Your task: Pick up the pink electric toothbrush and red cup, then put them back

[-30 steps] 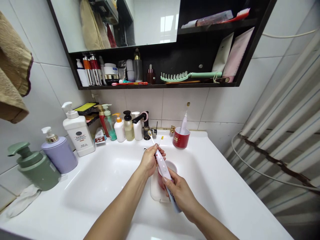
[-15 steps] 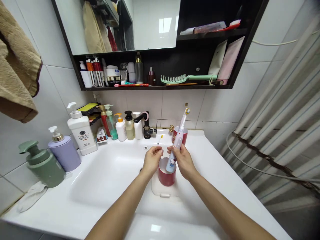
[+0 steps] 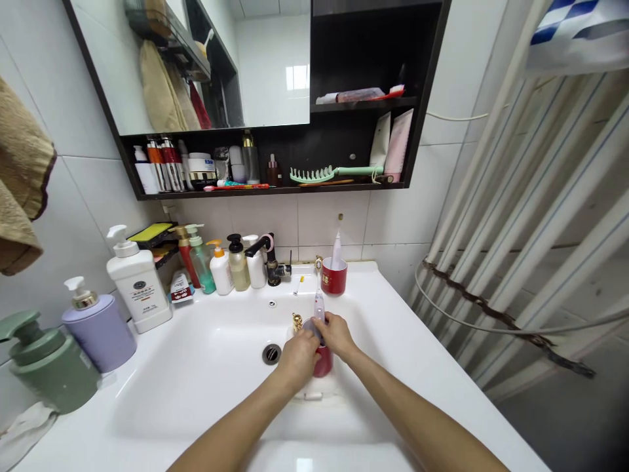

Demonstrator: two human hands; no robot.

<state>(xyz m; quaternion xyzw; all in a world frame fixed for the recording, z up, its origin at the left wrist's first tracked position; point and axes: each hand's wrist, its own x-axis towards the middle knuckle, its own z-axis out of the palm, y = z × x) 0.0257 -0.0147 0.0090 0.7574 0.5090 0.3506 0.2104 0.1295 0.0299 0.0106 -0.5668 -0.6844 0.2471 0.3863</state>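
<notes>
At six o'clock, white basin (image 3: pixel 216 396): red cup (image 3: pixel 323 364), clasped by left hand (image 3: pixel 299 357); toothbrush (image 3: pixel 320 307) at its mouth, pinched by right hand (image 3: pixel 339 335). Eight, pump bottles (image 3: pixel 101 334); nine, tan towel (image 3: pixel 20 183); eleven, dark cabinet (image 3: pixel 327 145).

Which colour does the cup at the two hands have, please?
The cup is red, seen best in the head view.

Pale tiles (image 3: pixel 393 219) surround the dark cabinet (image 3: pixel 317 147); below it spreads a white washbasin (image 3: pixel 196 367), right of it white ribbing (image 3: pixel 515 249); the cabinet's mirror (image 3: pixel 265 65) reflects a bright window (image 3: pixel 297 77).
</notes>
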